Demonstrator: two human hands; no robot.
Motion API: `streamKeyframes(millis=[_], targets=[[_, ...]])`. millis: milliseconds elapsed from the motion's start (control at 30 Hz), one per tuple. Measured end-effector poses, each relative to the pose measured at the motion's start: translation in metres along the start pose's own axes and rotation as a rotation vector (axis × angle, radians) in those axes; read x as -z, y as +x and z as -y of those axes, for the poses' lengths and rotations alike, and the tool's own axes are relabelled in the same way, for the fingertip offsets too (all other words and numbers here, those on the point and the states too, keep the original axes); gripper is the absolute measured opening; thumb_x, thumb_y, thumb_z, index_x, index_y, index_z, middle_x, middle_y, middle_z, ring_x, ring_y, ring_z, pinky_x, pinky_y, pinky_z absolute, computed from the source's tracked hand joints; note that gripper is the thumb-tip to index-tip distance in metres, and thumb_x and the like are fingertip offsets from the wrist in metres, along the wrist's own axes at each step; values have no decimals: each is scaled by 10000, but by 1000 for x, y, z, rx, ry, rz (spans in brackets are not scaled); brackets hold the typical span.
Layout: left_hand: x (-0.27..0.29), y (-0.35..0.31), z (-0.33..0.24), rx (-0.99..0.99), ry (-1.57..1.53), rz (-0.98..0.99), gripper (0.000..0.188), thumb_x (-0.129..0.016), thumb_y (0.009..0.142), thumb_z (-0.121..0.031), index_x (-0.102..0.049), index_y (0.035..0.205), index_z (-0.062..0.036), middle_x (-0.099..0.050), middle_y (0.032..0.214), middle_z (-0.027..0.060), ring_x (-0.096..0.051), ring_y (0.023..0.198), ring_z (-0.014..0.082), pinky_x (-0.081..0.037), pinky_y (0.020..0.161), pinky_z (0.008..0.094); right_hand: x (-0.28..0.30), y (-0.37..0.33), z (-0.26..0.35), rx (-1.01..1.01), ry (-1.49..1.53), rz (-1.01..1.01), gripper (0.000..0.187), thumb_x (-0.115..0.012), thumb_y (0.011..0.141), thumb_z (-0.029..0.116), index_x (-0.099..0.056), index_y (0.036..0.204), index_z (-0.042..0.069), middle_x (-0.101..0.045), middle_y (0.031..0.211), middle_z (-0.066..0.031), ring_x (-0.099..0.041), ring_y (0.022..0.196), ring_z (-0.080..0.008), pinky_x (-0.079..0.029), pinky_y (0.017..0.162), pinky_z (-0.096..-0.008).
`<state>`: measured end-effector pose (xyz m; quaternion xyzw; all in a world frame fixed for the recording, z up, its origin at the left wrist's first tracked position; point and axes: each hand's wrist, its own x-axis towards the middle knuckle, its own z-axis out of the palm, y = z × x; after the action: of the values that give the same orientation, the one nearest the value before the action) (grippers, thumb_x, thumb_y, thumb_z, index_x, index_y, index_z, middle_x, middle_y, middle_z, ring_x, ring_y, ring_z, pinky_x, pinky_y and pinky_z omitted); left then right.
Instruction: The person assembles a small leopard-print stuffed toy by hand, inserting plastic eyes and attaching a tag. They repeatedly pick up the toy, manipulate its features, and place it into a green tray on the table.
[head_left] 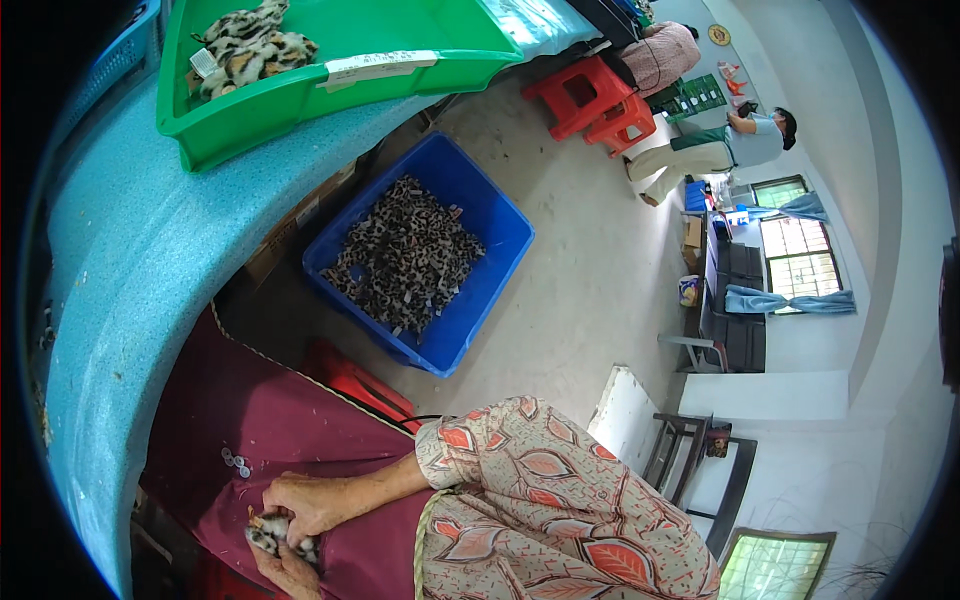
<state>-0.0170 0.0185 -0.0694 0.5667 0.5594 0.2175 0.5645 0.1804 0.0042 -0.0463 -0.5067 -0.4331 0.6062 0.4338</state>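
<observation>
My right hand point(305, 503) reaches across my lap, its fingers bent over a small spotted plush piece point(268, 528) in white, black and orange. Below it, my left hand point(288, 572) is wrapped round the same piece from beneath. Part of the plush is covered by my fingers, and whether the right fingers hold anything else is hidden. Several small clear round plastic discs point(235, 462) lie on the maroon apron point(350, 470) beside my hands.
A blue bin point(480, 310) on the floor holds many spotted plush pieces. The blue-covered table point(140, 290) carries a green tray point(300, 115) with more plush pieces point(262, 62). Red stools point(570, 95) stand farther off, near a walking person point(700, 150) and another patterned-shirted person point(665, 55).
</observation>
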Motion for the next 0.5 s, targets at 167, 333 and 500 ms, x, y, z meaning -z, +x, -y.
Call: streamKeyframes(millis=[167, 333, 500], targets=[[-3, -5, 14, -81, 113, -52, 420, -491, 821, 40, -507, 1240, 65, -612, 1046, 112, -576, 928, 193, -454, 834, 289, -14, 1, -21, 170, -306, -175, 307, -784, 575, 92, -618, 793, -47, -628, 700, -201, -632, 692, -357, -480, 622, -421], [-10, -7, 21, 58, -64, -114, 413, -543, 830, 34, -507, 1240, 68, -607, 1047, 93, -574, 908, 173, -462, 805, 283, -6, 5, -17, 56, -220, -66, 298, -801, 582, 126, -595, 743, -17, -622, 681, -187, -620, 676, -357, -472, 617, -426], [-23, -11, 18, 154, -289, -69, 405, -595, 806, 23, -548, 1207, 52, -605, 1068, 105, -577, 930, 190, -468, 814, 300, 0, 2, -14, 0, -302, -66, 247, -753, 603, 129, -598, 735, -10, -618, 691, -192, -627, 690, -356, -471, 612, -429]])
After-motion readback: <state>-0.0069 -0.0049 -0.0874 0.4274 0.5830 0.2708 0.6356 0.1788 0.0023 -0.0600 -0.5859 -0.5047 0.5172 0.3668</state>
